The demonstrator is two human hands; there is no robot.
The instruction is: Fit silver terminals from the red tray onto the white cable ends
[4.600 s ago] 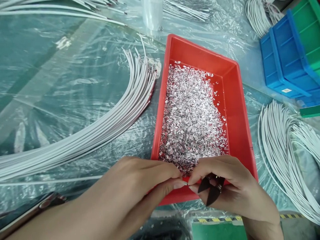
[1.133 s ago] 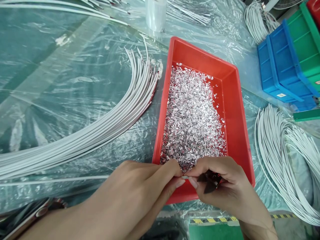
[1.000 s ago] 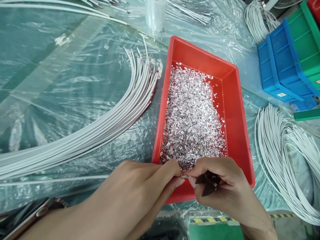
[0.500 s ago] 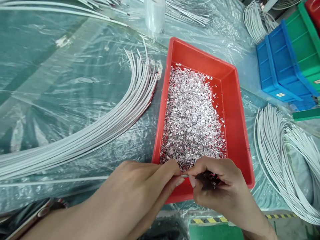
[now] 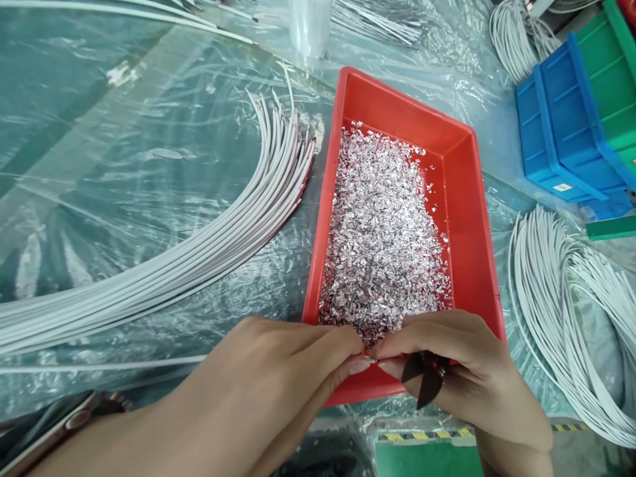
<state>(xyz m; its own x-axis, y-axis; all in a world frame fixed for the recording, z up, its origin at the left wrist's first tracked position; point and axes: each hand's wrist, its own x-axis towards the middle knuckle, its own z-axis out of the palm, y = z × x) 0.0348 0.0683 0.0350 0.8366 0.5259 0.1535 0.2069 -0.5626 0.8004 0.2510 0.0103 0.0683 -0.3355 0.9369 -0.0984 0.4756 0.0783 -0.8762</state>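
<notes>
My left hand (image 5: 298, 371) is closed, pinching the end of a white cable (image 5: 99, 367) that comes in from the left. The fingertips of my right hand (image 5: 447, 364) pinch at the same cable end, almost touching the left fingertips. Tucked in the right palm are dark snips (image 5: 426, 379), their two pointed blades apart and facing down; the handles are hidden. Both hands are over the near edge of a red tray (image 5: 470, 265). Shiny silvery foil scraps (image 5: 385, 225) cover much of its bottom.
A bundle of white cables (image 5: 213, 255) curves across the plastic-covered table (image 5: 149, 159) at left. Coiled cables (image 5: 546, 298) lie to the right. Blue bins (image 5: 566, 126) and a green bin (image 5: 606, 79) stand at far right, a clear plastic roll (image 5: 311, 26) at the back.
My right hand has turned, so the snips' blades swing downward and show more widely spread. The fingertips of both hands have come closer together, covering more of the cable end.
</notes>
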